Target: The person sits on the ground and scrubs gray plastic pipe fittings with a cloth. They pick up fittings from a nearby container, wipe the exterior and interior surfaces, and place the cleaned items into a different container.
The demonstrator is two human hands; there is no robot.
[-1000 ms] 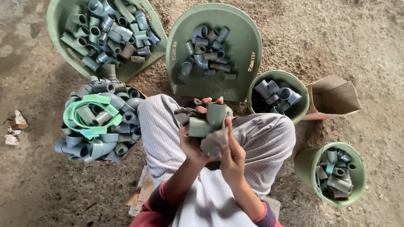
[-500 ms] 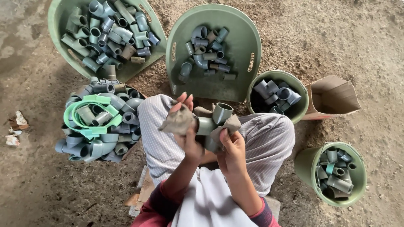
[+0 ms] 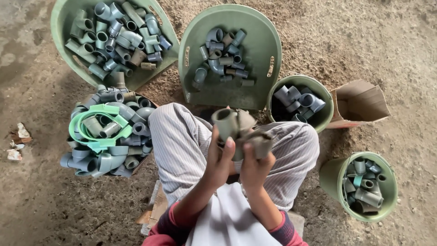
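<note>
- Pipe fitting [image 3: 226, 122], grey-green, is sitting above the person's lap, raised between both hands, with one round open mouth facing up toward the camera.
- Left hand [image 3: 219, 159] is closing around the fitting from the left and near side, thumb pressing up along its body; fingers are wrapping it, not spread.
- Right hand [image 3: 256, 165] is gripping a brownish rag [image 3: 259, 142] bunched against the fitting's right side; fingers curled tight on the cloth.
- Fitting is lying just far of both sets of fingertips, its body running from near-right to far-left; the left hand is the nearer one to the open mouth.
- Striped trousers [image 3: 180, 146] are showing under the hands.
- Heap of fittings [image 3: 109, 132] with a light green strap is lying at the left, well apart from the hands.
- Two green trays, far left [image 3: 63, 45] and far centre [image 3: 255, 91], are holding more fittings.
- Green bucket [image 3: 325, 116] is standing at right, near the knee; a second bucket [image 3: 330, 180] nearer right.
- Torn cardboard box [image 3: 359, 102] is lying open beyond the first bucket.
</note>
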